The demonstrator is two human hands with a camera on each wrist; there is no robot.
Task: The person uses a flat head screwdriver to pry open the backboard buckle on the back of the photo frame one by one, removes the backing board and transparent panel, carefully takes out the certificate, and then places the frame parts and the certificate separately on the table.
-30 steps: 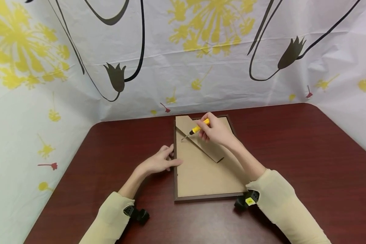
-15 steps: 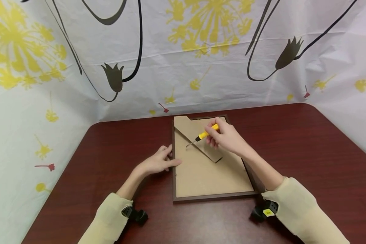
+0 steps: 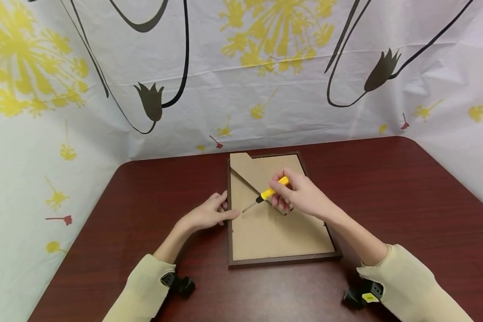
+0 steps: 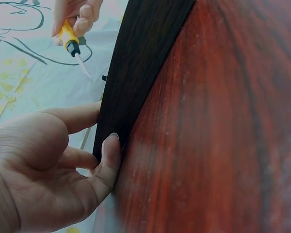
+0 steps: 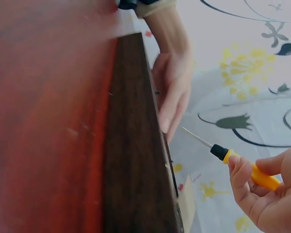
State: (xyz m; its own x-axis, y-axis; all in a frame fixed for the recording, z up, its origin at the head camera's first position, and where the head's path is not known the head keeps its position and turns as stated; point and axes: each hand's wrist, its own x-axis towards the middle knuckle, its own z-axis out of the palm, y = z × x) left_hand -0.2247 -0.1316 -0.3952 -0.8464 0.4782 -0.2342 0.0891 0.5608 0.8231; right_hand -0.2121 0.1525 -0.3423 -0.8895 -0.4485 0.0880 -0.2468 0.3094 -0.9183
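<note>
A picture frame (image 3: 283,259) with dark edging lies face down, its brown backing board (image 3: 277,239) upward. A folded cardboard stand (image 3: 245,166) lies slantwise across the board's upper part. My left hand (image 3: 209,213) grips the frame's left edge, thumb on the backing and fingers against the outer side, as the left wrist view also shows. In my right hand (image 3: 302,192) is a screwdriver (image 3: 270,192) with a yellow and black handle, pinched between thumb and fingers. Its thin metal tip points down-left, close to my left thumb; whether it touches the board, I cannot tell.
The frame rests on a dark red wooden table (image 3: 169,188) with rounded far corners. Behind it and at both sides hangs a white sheet (image 3: 209,112) printed with flowers. Small dark tabs (image 3: 324,224) stick out along the frame's inner edge.
My right hand has moved the screwdriver nearer to me along the board, its tip going from the upper left down beside my left thumb. The left hand has kept its hold.
</note>
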